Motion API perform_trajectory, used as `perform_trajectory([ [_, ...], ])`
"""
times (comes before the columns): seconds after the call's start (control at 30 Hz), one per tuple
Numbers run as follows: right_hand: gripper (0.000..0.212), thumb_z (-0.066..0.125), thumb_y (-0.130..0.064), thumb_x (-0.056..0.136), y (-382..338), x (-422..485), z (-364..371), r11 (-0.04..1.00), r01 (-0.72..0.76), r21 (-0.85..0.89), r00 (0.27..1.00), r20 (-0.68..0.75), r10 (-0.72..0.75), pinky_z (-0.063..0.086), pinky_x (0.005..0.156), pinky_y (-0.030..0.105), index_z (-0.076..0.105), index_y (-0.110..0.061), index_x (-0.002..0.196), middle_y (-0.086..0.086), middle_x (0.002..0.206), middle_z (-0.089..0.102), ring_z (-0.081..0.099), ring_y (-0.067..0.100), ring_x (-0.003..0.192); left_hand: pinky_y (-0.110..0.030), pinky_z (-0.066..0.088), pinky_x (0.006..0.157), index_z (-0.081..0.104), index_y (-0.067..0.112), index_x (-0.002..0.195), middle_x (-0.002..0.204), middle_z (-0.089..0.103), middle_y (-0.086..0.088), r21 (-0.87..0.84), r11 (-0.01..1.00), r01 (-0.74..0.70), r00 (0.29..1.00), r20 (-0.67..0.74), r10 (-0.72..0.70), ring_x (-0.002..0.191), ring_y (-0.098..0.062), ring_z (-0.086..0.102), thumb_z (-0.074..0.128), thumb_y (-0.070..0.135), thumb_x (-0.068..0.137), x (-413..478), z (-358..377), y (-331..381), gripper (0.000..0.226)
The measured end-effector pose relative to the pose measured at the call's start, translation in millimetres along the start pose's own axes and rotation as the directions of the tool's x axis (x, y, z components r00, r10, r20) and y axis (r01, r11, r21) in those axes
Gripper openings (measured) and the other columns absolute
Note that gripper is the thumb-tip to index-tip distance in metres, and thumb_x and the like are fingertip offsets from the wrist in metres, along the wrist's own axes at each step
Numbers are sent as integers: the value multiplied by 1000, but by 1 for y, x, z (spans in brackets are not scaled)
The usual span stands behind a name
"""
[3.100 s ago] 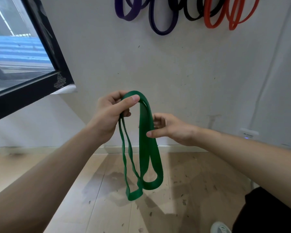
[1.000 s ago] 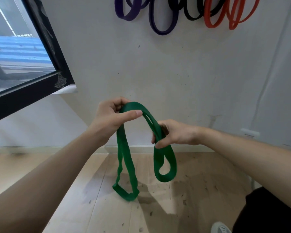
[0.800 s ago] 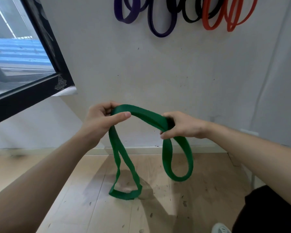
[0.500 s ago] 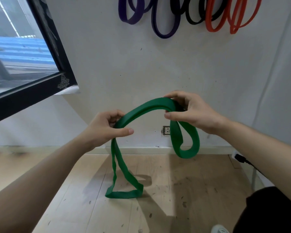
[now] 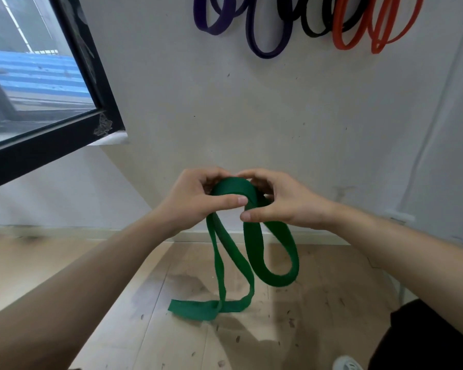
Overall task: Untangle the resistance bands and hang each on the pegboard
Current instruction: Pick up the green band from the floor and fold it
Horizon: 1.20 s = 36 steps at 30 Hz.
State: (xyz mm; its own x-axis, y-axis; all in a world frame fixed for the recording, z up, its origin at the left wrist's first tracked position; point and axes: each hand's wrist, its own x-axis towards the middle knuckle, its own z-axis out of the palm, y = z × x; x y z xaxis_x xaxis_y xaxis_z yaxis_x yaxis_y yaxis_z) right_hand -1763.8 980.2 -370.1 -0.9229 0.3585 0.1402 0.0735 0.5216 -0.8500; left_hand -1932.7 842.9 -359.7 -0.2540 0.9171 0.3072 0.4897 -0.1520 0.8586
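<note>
Curled fingers (image 5: pixel 254 173) and thumbs of our left hand (image 5: pixel 193 198) and right hand (image 5: pixel 286 202) pinch the green band (image 5: pixel 255 252) at its top fold, nearly touching. Its two loops dangle toward the floor (image 5: pixel 112 289). We should part our hands gently and roll the twist out.

We see soft, even daylight, brightest at the window (image 5: pixel 38 84) on the left. It spreads over the pale wall (image 5: pixel 251 116) with no glare. On the floor (image 5: pixel 64 263) we find dull, blurry-edged shadows under the green band (image 5: pixel 254 252). The wide lens tilts the window's frame and stretches the forearms (image 5: pixel 91 276) toward the lower corners. Focus is fair, though fine detail looks slightly soft.
</note>
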Motion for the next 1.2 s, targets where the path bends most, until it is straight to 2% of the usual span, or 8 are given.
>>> perform_trajectory([
  [0.1,43,84,-12,80,10,-1,2,995,-71,66,991,119,63,55,96,50,63,-8,118,25,108,65,66,37,106,-39,61,86,75,3,105,95,77,-13,-11,1000,-30,999,-22,29,91,-30,73,82,25,74,-1,-3,3,39],
  [0.2,38,80,-7,83,17,1,6,986,-127,111,984,139,112,55,97,51,62,2,115,27,108,65,67,38,106,-35,61,86,75,4,107,96,77,-12,-14,999,-53,998,-33,52,92,-27,74,81,23,75,-2,-6,3,38],
  [0.4,17,70,4,85,16,7,14,984,-119,130,993,4,119,58,90,55,67,2,101,28,100,69,72,38,95,-23,56,85,73,13,117,93,77,-1,-62,998,9,998,-58,-12,90,-17,73,80,26,73,-1,-18,0,46],
  [0.5,16,69,4,82,15,8,12,996,-86,34,995,-48,87,57,81,56,68,-2,97,28,91,67,69,27,78,-30,57,82,71,18,122,83,71,-3,-31,999,27,1000,6,-26,81,-20,68,82,26,72,-4,-22,-2,53],
  [0.57,17,70,3,80,14,7,12,998,-65,-2,997,-41,65,57,78,57,68,-2,97,28,89,66,68,29,74,-36,60,87,70,15,124,94,76,-8,9,1000,17,998,61,-17,89,-25,73,85,22,72,-6,-16,-3,54],
  [0.87,46,85,-13,79,15,7,2,997,-71,35,992,104,67,60,89,42,64,-15,120,12,107,73,72,30,97,-28,58,94,73,14,120,104,78,5,238,970,47,996,68,-65,97,-4,73,89,28,71,-3,-14,-3,54],
  [1.1,47,76,-24,89,67,0,-21,946,-281,-165,946,120,302,56,95,32,60,-16,132,2,112,70,68,18,104,-19,57,87,72,10,120,101,79,0,68,995,69,990,-125,-60,94,-11,75,86,21,68,-4,-24,4,55],
  [1.2,45,74,-31,90,83,-1,-19,922,-346,-176,932,46,359,51,81,21,61,-18,131,1,111,69,66,20,105,-21,57,88,72,13,117,100,79,-2,21,998,55,975,-215,-49,95,-13,75,85,24,66,-5,-27,5,55],
])
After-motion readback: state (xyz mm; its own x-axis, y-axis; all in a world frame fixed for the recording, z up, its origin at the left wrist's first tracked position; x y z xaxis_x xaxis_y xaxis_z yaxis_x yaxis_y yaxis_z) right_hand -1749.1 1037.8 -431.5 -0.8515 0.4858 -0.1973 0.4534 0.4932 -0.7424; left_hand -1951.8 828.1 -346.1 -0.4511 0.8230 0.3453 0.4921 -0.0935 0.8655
